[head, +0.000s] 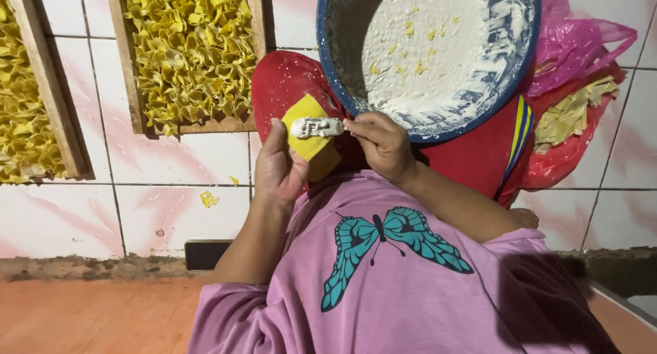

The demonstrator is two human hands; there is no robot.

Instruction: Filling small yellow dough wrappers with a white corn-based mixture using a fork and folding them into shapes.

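My left hand [279, 166] holds a yellow square wrapper [309, 136] flat on its fingers, over my red-clad knee. My right hand [383, 145] grips a small utensil whose end, coated in white paste [316, 127], rests on the wrapper's top. Just beyond my right hand sits a blue-rimmed bowl [523, 60] with white filling spread inside and a few yellow scraps on it.
A wooden tray [133, 87] packed with several folded yellow dumplings lies on the white tiled floor ahead, a second tray [48, 87] at the far left. Pink and red plastic bags [582, 46] with yellow wrappers sit at the right. A yellow scrap [209, 199] lies on the tile.
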